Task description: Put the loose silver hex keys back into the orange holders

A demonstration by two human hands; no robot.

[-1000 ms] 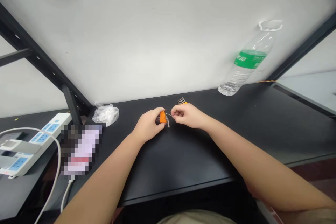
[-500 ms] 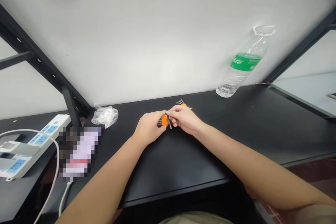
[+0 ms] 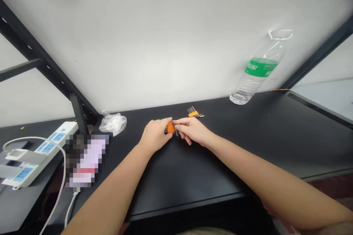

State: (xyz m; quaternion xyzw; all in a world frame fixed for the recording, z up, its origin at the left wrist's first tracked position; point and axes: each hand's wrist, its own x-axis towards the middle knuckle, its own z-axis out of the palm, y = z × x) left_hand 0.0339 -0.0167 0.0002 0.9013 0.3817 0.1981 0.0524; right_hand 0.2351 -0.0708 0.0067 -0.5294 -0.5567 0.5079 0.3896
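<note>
My left hand (image 3: 154,136) is closed round an orange holder of small hex keys (image 3: 171,128) in the middle of the black table (image 3: 193,169). My right hand (image 3: 191,131) meets it from the right, thumb and forefinger pinched at the holder's right end, other fingers loosely curled. What the pinch holds is too small to make out. A second orange holder with several hex keys (image 3: 193,112) lies on the table just behind my right hand.
A crumpled clear plastic bag (image 3: 113,122) lies left of my hands. A water bottle with a green label (image 3: 257,71) stands at the back right. A white power strip (image 3: 35,151) with cable and a blurred-out object (image 3: 85,161) sit at the left. A white wall backs the table.
My right hand has moved left, from a short way apart to touching the holder in my left hand. The second holder behind it now shows fully.
</note>
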